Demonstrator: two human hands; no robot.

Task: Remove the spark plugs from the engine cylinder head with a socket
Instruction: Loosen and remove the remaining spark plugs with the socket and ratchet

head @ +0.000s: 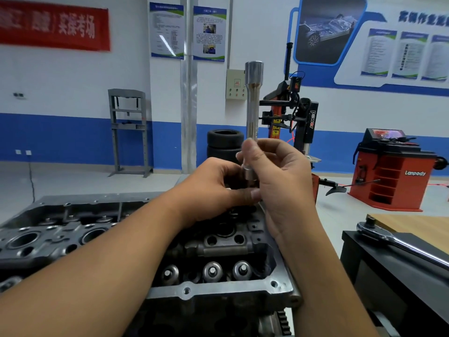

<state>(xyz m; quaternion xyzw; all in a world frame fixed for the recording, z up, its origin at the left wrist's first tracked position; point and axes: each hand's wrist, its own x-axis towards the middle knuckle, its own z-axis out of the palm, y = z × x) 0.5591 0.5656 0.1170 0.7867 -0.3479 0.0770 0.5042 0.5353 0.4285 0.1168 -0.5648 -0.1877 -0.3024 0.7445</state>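
A long chrome socket extension (252, 103) stands upright above the grey engine cylinder head (213, 290), its wide end at the top. My right hand (281, 181) grips its lower shaft with curled fingers. My left hand (216, 188) is curled around the lower socket end (250, 175) just beneath, thumb and fingers pinching it. What sits inside the socket's bottom is hidden by my fingers. The cylinder head lies below both hands, with valve springs (212, 271) and round bores (24, 239) showing.
A chrome ratchet handle (398, 242) lies on a black case (388, 276) at the right, on a wooden table (413, 224). Behind stand stacked tyres (224, 142), a tyre changer (291, 113), an orange wheel balancer (393, 171) and a grey press frame (128, 132).
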